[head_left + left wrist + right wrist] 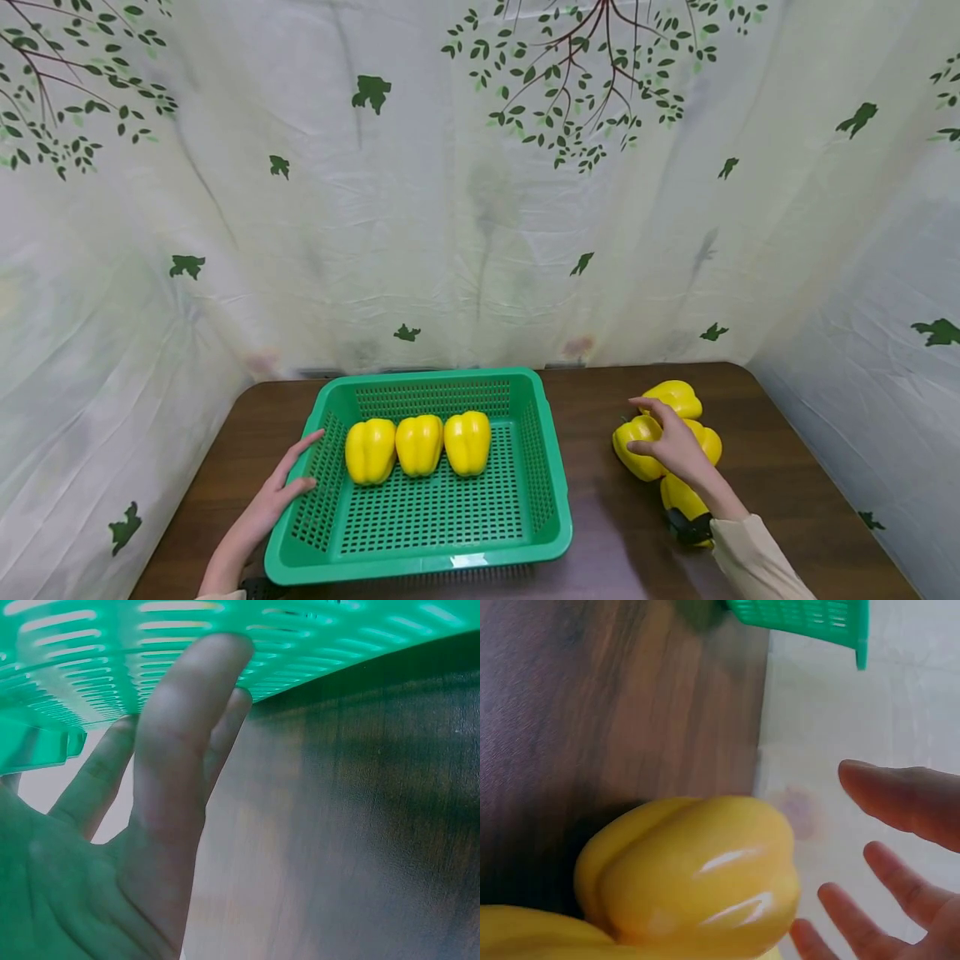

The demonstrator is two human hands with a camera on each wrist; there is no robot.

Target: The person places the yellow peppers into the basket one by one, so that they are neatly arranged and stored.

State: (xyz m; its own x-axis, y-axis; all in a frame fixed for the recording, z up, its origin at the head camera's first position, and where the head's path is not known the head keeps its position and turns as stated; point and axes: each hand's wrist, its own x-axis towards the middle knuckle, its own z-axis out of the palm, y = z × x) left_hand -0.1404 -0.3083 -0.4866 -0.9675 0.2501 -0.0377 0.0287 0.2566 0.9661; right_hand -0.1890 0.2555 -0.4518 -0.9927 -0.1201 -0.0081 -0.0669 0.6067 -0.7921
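A green plastic basket (555, 500) holds three yellow bell peppers (420, 446) in a row. At its left side my left hand (273, 496) rests, thumb and fingers extended against the rim; in the left wrist view the thumb (169, 742) lies against the slotted wall. My right hand (678, 450) is held over a cluster of several yellow bell peppers (637, 450) on the right, thumb and fingers spread apart. The right wrist view has a glossy pepper (697, 877) just beside those fingers (855, 919), with nothing between them and the thumb.
Both the basket and the loose peppers stand on a dark brown wooden table (592, 533). A whitish cloth (480, 208) printed with leaves and branches hangs behind and at the sides. The lowest pepper (682, 500) of the cluster is partly covered by my right wrist's dark camera (688, 527).
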